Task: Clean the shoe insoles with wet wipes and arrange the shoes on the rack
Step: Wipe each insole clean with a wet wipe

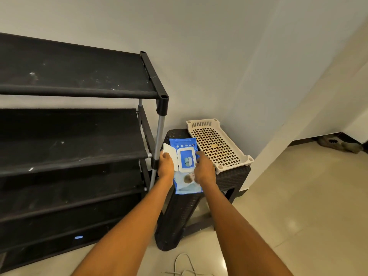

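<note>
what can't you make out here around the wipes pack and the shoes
- Head view: right hand fingers, blurred; whether they touch the wet wipes pack is unclear.
- Shoe at the bottom edge: cut off, only laces show.
- Shoes far right: too small and dark.

The shoe rack (79, 124) stands to my left against the wall. Just right of it stands a low woven stool (235, 176), close to the wall corner. On the stool's top lies the wet wipes pack (185, 188), lid (169, 154) swung out to the left. Beside the pack, on the right of the stool, sits a perforated tray (217, 146). My left hand (165, 166) rests at the pack's left edge, my right hand (205, 170) on its right side. Shoes (338, 145) lie far right, by the wall. Laces (185, 265) lie on the floor before me.
</note>
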Tool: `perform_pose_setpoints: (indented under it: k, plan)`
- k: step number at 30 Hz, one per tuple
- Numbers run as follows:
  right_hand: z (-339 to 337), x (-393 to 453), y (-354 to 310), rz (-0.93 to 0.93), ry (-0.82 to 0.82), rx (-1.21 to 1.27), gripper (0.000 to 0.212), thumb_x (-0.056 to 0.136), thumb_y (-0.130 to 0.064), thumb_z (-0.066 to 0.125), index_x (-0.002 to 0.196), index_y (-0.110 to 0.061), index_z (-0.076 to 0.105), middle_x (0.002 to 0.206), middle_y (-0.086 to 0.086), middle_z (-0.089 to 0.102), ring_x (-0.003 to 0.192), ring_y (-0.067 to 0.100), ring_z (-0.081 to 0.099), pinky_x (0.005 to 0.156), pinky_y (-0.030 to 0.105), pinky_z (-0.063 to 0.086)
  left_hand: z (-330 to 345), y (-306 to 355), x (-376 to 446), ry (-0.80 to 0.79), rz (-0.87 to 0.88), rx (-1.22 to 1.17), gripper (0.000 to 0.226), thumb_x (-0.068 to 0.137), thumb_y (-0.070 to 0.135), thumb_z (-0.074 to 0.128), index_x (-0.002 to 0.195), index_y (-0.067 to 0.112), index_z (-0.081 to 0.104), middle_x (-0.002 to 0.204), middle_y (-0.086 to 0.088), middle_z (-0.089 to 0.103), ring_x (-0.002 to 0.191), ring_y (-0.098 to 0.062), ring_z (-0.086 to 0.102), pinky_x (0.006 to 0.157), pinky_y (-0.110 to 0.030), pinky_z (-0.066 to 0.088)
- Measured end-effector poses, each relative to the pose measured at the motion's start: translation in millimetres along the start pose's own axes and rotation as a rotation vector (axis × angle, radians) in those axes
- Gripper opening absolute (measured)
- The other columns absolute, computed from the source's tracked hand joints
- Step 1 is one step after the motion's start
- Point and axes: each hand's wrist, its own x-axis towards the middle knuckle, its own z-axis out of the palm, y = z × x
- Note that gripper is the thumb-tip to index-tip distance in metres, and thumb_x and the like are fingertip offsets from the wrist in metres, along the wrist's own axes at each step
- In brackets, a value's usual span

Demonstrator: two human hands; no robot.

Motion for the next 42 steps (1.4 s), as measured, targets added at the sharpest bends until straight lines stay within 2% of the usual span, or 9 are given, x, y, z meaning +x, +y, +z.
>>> perform_pose_setpoints:
  k: [2, 4, 6, 8, 10, 17, 29, 36, 42]
  plan:
    - [-0.9, 0.7, 1.5, -0.037, 0.035, -0.096, 0.049, 0.088, 0.004, 0.053, 0.131, -0.017, 0.043, 0.128, 0.008, 0.052, 0.115, 0.021, 0.052, 0.089, 0.036, 0.051, -10.4, 9.0, -17.6, -0.013, 0.077, 0.369, 0.046, 0.103, 0.022, 0.033, 0.144, 0.004, 0.027, 0.146, -0.017, 0.035, 0.136, -0.028, 0.034, 0.111, -0.035, 0.028]
    - [-0.4, -0.6, 3.3, -0.107, 0.051, -0.2, 0.044, 0.089, 0.0, 0.054, 0.129, -0.017, 0.045, 0.127, 0.008, 0.051, 0.117, 0.02, 0.049, 0.087, 0.032, 0.048, -9.3, 1.5, -16.9, 0.094, 0.278, 0.578, 0.06, 0.1, 0.02, 0.042, 0.149, 0.004, 0.011, 0.155, -0.015, 0.018, 0.142, -0.025, 0.023, 0.112, -0.031, 0.026]
    - [0.2, -1.7, 6.7, -0.155, 0.072, -0.242, 0.04, 0.09, 0.0, 0.051, 0.127, -0.015, 0.048, 0.126, 0.008, 0.052, 0.118, 0.021, 0.046, 0.087, 0.032, 0.046, -9.1, -0.7, -18.8, 0.002, 0.477, 0.856, 0.066, 0.1, 0.025, 0.042, 0.151, 0.005, 0.005, 0.158, -0.016, 0.0, 0.146, -0.03, 0.003, 0.116, -0.039, 0.014]
    - [0.1, -1.2, 10.5, -0.186, 0.103, -0.265, 0.042, 0.09, 0.003, 0.048, 0.128, -0.015, 0.049, 0.126, 0.007, 0.052, 0.118, 0.021, 0.043, 0.088, 0.032, 0.045, -4.4, -13.5, -24.9, -0.059, 0.751, 1.151, 0.063, 0.101, 0.037, 0.032, 0.151, 0.006, 0.009, 0.158, -0.018, 0.002, 0.146, -0.032, -0.005, 0.113, -0.048, -0.009]
    - [-1.8, -0.3, 12.7, -0.184, 0.1, -0.258, 0.041, 0.091, 0.001, 0.049, 0.128, -0.015, 0.049, 0.127, 0.007, 0.053, 0.118, 0.021, 0.045, 0.089, 0.033, 0.046, 3.5, -27.2, -31.5, -0.151, 0.815, 1.275, 0.064, 0.1, 0.048, 0.02, 0.151, 0.01, 0.009, 0.158, -0.016, 0.003, 0.146, -0.032, -0.005, 0.109, -0.047, -0.018]
    - [-14.2, 6.5, 12.0, -0.265, 0.109, -0.33, 0.035, 0.092, -0.018, 0.056, 0.127, -0.02, 0.052, 0.121, 0.005, 0.059, 0.111, 0.019, 0.052, 0.085, 0.033, 0.048, 13.4, -43.5, -41.1, -0.263, 0.689, 1.231, 0.065, 0.097, 0.055, 0.014, 0.15, 0.025, -0.009, 0.156, -0.015, -0.017, 0.141, -0.033, -0.023, 0.109, -0.047, -0.018]
    - [-4.8, 15.5, 2.5, -0.337, 0.032, -0.421, 0.018, 0.094, -0.026, 0.052, 0.102, -0.017, 0.065, 0.107, 0.005, 0.059, 0.103, 0.02, 0.05, 0.077, 0.031, 0.044, 14.5, -40.2, -41.9, -0.262, 0.695, 1.275, 0.061, 0.099, 0.051, 0.013, 0.152, 0.023, 0.0, 0.157, -0.018, -0.008, 0.144, -0.036, -0.014, 0.114, -0.054, -0.01]
    - [-36.5, 20.7, 3.6, -0.187, 0.061, 0.059, 0.006, 0.088, -0.015, 0.056, 0.085, -0.016, 0.061, 0.105, 0.003, 0.061, 0.099, 0.018, 0.05, 0.074, 0.03, 0.042, 15.4, -32.7, -35.5, -0.28, 0.665, 1.323, 0.059, 0.1, 0.049, 0.018, 0.15, 0.03, -0.005, 0.157, -0.018, -0.011, 0.144, -0.036, -0.012, 0.114, -0.056, -0.005]
    - [-38.3, 12.0, 19.1, -0.106, -0.029, 0.258, 0.011, 0.094, -0.02, 0.053, 0.101, -0.012, 0.056, 0.11, 0.007, 0.06, 0.096, 0.016, 0.054, 0.07, 0.016, 0.041, 19.3, -30.5, -37.0, -0.27, 0.661, 1.299, 0.058, 0.1, 0.05, 0.016, 0.151, 0.03, -0.003, 0.157, -0.019, -0.009, 0.144, -0.037, -0.011, 0.113, -0.057, -0.006]
